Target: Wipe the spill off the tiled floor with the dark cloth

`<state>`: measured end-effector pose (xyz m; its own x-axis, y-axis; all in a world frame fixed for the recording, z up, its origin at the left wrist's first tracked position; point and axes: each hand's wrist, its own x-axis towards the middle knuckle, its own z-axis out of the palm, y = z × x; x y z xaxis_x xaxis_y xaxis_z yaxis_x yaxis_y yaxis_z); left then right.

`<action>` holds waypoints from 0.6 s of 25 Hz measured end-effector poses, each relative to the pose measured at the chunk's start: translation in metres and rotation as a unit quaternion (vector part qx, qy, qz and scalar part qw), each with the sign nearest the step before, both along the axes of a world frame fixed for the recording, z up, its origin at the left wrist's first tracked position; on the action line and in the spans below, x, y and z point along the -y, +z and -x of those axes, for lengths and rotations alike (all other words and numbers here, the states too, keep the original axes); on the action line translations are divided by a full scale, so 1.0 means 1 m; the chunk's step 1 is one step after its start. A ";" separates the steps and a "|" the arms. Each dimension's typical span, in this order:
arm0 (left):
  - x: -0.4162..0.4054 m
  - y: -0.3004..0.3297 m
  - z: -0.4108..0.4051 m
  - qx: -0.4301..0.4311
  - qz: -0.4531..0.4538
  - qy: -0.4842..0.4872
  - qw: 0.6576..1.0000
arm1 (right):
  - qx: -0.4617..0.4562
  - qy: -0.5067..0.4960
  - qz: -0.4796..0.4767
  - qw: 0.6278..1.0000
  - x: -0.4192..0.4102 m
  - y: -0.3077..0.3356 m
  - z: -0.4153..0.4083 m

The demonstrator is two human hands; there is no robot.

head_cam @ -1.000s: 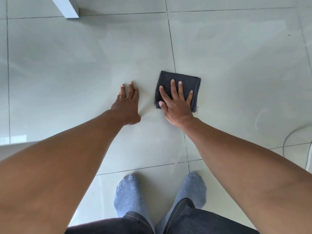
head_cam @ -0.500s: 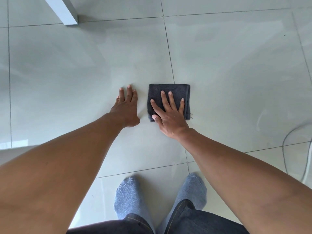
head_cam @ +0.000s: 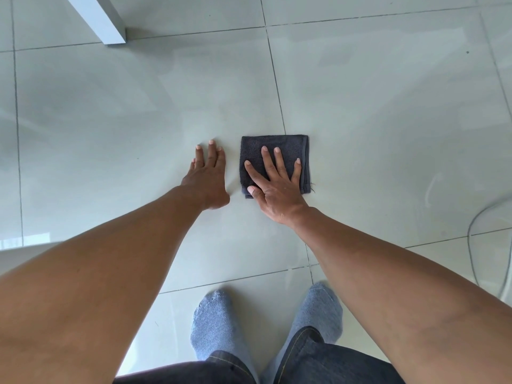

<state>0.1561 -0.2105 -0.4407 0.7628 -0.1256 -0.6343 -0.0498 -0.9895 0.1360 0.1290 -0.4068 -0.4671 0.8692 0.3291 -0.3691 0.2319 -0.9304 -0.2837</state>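
Glossy pale tiles (head_cam: 138,106), white furniture leg (head_cam: 102,20)

FREE: bare tiled floor (head_cam: 374,112) ahead & right of dark cloth (head_cam: 277,145) | BLOCKED L: left hand (head_cam: 206,180) flat just beside cloth | NEAR: socked feet (head_cam: 213,325) | FAR-L: white leg (head_cam: 97,18) | R EDGE: thin cable (head_cam: 471,231)

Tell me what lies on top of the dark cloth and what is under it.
The right hand lies flat on the dark cloth, fingers spread. Under it is tiled floor; any spill beneath is covered.
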 end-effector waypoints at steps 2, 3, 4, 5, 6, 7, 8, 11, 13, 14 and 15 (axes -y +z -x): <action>0.000 -0.002 -0.001 0.003 0.006 0.005 1.000 | 0.003 0.002 -0.003 1.000 0.001 -0.001 0.000; 0.000 -0.001 -0.001 0.001 0.004 0.004 1.000 | 0.004 0.001 -0.001 1.000 0.000 0.001 0.000; 0.000 -0.002 -0.001 0.000 0.005 0.005 1.000 | 0.006 0.002 -0.001 1.000 0.000 0.001 0.001; 0.000 -0.002 -0.001 0.000 0.004 0.006 1.000 | 0.005 0.003 0.001 1.000 0.000 0.001 0.001; -0.001 -0.003 -0.001 -0.001 -0.001 0.004 1.000 | 0.001 0.005 0.005 1.000 0.000 0.001 0.001; 0.000 0.000 -0.001 -0.006 -0.008 -0.002 1.000 | -0.011 0.009 0.012 1.000 0.000 0.003 0.000; 0.001 0.001 -0.002 -0.004 -0.018 -0.008 1.000 | -0.024 0.011 0.020 0.999 0.000 0.006 -0.002; 0.002 0.022 -0.015 -0.035 -0.034 0.003 0.999 | -0.079 0.003 0.049 0.996 -0.006 0.034 -0.013; 0.005 0.045 -0.006 -0.034 -0.035 0.036 0.998 | -0.062 -0.001 0.061 0.996 -0.003 0.064 -0.001; 0.005 0.052 0.004 -0.029 -0.028 0.062 0.997 | -0.047 -0.008 0.049 0.998 0.003 0.078 0.006; 0.006 0.059 0.015 -0.022 -0.022 0.083 0.996 | -0.033 -0.009 0.042 0.999 0.009 0.093 0.011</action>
<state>0.1411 -0.2161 -0.3813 0.7426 0.0283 -0.6691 0.1194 -0.9887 0.0906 0.1177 -0.4160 -0.3742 0.8475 0.2783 -0.4519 0.1971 -0.9557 -0.2187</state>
